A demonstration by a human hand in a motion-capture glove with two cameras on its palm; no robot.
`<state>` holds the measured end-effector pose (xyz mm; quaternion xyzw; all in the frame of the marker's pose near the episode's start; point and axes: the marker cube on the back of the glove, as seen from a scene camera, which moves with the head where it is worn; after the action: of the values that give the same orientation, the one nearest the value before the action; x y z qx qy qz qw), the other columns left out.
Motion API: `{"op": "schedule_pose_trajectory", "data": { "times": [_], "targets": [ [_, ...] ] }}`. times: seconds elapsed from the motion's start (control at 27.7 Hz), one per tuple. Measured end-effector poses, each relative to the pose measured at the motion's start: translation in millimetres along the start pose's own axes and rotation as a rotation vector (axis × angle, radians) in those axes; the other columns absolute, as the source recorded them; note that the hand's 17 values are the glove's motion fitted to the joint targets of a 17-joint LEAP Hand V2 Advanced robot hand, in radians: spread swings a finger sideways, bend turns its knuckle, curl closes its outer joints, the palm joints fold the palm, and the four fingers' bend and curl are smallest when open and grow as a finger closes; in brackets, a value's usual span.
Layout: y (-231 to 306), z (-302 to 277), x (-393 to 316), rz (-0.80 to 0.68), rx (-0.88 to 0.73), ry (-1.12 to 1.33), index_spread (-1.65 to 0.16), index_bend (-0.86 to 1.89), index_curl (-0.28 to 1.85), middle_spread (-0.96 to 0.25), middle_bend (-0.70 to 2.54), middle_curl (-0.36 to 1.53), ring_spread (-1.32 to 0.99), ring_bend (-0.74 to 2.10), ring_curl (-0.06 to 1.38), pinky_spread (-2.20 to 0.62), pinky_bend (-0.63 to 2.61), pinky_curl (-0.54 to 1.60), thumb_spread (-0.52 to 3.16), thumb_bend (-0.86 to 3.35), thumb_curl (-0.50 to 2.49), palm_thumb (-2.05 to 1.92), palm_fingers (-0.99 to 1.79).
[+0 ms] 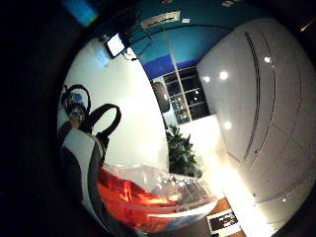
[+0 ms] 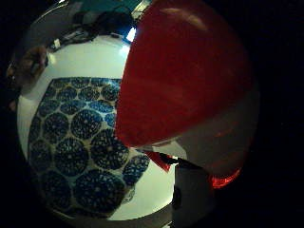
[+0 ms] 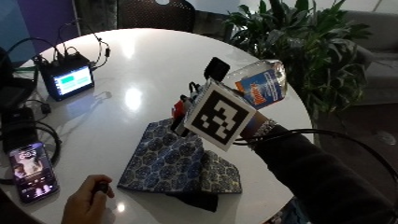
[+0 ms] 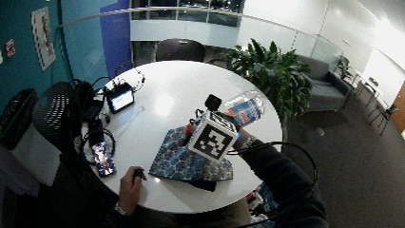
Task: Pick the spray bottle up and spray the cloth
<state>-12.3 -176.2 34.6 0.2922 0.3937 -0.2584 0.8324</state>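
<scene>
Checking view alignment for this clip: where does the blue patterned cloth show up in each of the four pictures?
Little finger side palm view: not in it.
Thumb side palm view: blue patterned cloth flat on the white round table, beside the red-capped clear spray bottle.
Outside view: cloth on the table, below the raised bottle.
Wide outside view: cloth near the table's front edge.
Shared landmark: the white table.
</scene>
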Motion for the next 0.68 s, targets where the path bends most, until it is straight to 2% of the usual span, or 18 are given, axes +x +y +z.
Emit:
{"op": "schedule_pose_trajectory", "data": {
  "times": [0.25, 0.43, 0.68],
  "targets": [
    [-37, -25, 44, 0.184, 0.11, -0.084, -0.28, 0.29, 0.6, -0.22, 0.63, 0.55, -0.23, 0.72, 0.49, -0.32, 0.55, 0.43, 0.47, -0.03, 0.77, 0.89, 1.38],
    [-64, -38, 70, 0.378, 0.172, -0.367, -0.28, 0.29, 0.6, -0.22, 0.63, 0.55, -0.23, 0.72, 0.49, -0.32, 0.54, 0.43, 0.46, -0.03, 0.78, 0.89, 1.38],
    [-85, -43, 78, 0.561, 0.234, -0.708, -0.28, 0.28, 0.61, -0.22, 0.63, 0.55, -0.23, 0.71, 0.49, -0.32, 0.54, 0.43, 0.46, -0.03, 0.78, 0.89, 1.38]
  ]
}}
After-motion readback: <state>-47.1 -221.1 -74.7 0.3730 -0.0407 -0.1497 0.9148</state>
